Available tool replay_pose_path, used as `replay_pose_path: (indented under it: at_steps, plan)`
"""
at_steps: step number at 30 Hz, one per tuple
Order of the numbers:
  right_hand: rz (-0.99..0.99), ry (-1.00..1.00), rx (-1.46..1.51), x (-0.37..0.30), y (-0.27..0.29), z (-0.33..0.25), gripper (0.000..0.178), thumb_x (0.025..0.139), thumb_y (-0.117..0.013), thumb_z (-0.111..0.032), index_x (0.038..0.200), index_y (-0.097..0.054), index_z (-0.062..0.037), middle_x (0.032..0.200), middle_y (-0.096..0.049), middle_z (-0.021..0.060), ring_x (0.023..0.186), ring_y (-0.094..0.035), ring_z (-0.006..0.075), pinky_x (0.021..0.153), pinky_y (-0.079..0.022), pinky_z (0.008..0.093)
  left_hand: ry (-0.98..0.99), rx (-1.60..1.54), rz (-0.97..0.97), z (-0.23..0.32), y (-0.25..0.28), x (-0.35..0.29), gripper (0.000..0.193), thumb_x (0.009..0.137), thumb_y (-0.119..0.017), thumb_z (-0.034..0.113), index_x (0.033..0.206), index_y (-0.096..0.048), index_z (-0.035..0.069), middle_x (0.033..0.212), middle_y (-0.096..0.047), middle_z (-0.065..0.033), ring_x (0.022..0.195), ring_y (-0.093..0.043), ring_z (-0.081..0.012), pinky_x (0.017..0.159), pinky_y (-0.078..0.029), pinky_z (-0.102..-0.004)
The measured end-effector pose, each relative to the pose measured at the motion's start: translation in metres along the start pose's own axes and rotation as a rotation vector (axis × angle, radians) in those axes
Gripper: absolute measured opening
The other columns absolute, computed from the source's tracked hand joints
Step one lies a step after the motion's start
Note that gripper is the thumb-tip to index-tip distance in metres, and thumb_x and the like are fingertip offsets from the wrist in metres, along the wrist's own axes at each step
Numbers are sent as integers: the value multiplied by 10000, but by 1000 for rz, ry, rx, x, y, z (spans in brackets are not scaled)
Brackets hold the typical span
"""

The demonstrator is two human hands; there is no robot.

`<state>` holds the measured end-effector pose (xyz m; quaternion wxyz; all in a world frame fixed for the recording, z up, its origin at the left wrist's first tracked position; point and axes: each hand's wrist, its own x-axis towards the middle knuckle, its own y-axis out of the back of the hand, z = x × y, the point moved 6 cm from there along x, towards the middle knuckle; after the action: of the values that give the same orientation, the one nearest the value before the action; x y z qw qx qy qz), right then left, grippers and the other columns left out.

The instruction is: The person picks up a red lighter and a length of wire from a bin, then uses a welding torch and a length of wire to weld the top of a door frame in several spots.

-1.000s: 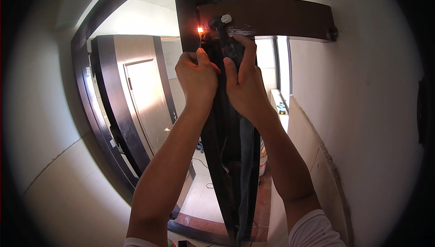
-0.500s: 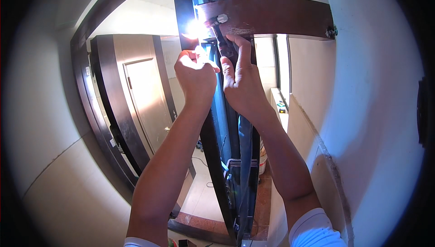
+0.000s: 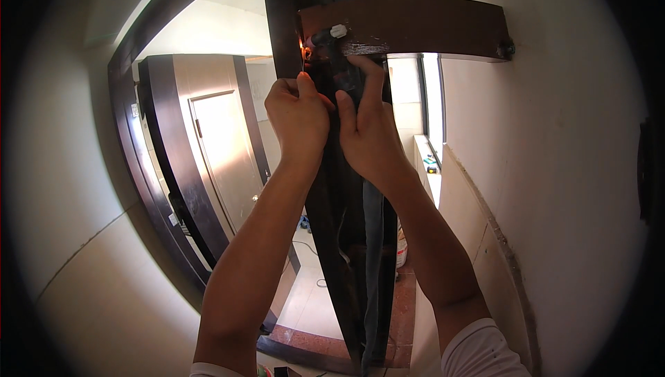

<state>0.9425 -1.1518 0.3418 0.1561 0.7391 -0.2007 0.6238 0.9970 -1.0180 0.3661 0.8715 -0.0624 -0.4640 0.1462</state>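
My right hand (image 3: pixel 368 128) grips a dark welding torch (image 3: pixel 343 69), its index finger reaching up along the handle. The torch head has a pale knob and points left at a small orange glowing spot (image 3: pixel 307 52). That spot lies where a brown metal crossbar (image 3: pixel 429 25) meets a dark upright post (image 3: pixel 282 17). Just left of the torch, my left hand (image 3: pixel 299 110) is closed in a pinch on a thin welding rod (image 3: pixel 303 67), its tip close to the glow. A grey sleeved hose (image 3: pixel 373 238) hangs below my right hand.
To the left stands a brown door (image 3: pixel 215 135) in a dark frame. The crossbar's right end meets a pale wall (image 3: pixel 575 135). At right, a window ledge (image 3: pixel 427 162) carries a small green item. A white bucket (image 3: pixel 402 252) stands low behind the post.
The bright white-blue arc has gone out, leaving an orange glow at the joint, and the scene is darker. Both hands stay in nearly the same place.
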Motion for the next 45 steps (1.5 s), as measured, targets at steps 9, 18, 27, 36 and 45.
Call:
replay_pose_path:
  at_steps: [9,18,27,36,45]
  plan:
    - [-29,-10,-10,0,-1,3,581,1037,-579,-11,1531,-277,-52,621,-627,236,597,-681,450,538,-492,508,63,-34,-27,7,-3,1,284,1070,-588,190,888,-615,-25,629,-678,-117,529,-634,-184,557,-501,-342]
    - [0,-23,-11,0,1,-1,501,1086,-541,-85,1516,-290,-29,620,-630,252,606,-674,477,545,-498,531,29,-8,-12,6,-2,3,324,1075,-574,224,885,-636,-31,588,-681,-115,539,-607,-179,595,-511,-345]
    - [-39,23,-94,0,-1,-3,531,1064,-566,-55,1523,-298,-48,652,-650,263,638,-698,474,556,-512,532,-22,-85,-4,8,-3,0,289,1073,-572,181,895,-629,-39,618,-687,-120,527,-638,-185,562,-501,-337]
    - [-12,-59,-77,-1,6,-8,535,1085,-553,-86,1541,-276,-41,646,-646,251,637,-685,481,574,-525,544,58,-33,-30,13,-4,1,319,1083,-562,210,859,-610,-11,594,-682,-112,480,-547,-137,519,-472,-323]
    - [-56,-60,-93,-2,-1,-1,529,1079,-560,-95,1534,-293,-56,735,-684,289,700,-708,502,627,-554,568,70,-65,-23,8,-5,3,296,1077,-571,190,902,-628,-41,623,-680,-124,487,-580,-144,476,-447,-315]
